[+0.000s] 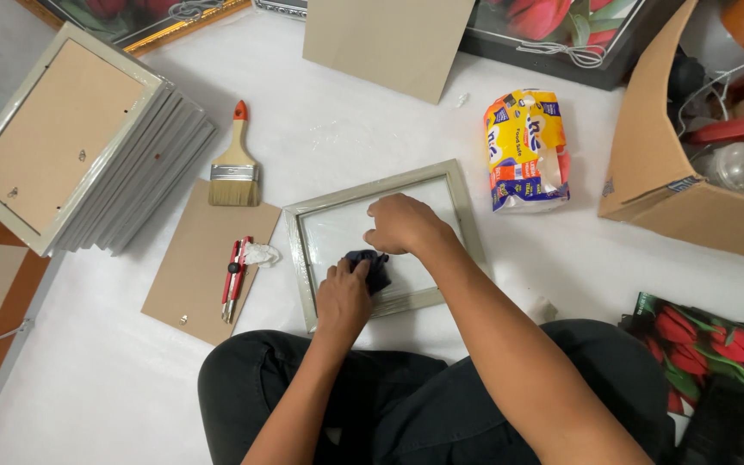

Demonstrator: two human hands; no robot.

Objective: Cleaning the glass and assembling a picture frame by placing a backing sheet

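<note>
A grey-green picture frame (462, 204) with a glass pane lies flat on the white surface in front of my knees. My left hand (343, 297) presses a dark blue cloth (372, 266) on the glass near the frame's lower edge. Beside it, my right hand (404, 225) rests on the glass with its fingers curled, its fingertips close to the cloth.
A brown backing board (195, 258) with a red utility knife (234, 278) and a paintbrush (236, 164) lies left of the frame. Stacked frames (71, 142) stand at far left. A yellow plastic packet (524, 148), a cardboard box (660, 164) and tulip prints (708, 344) are to the right.
</note>
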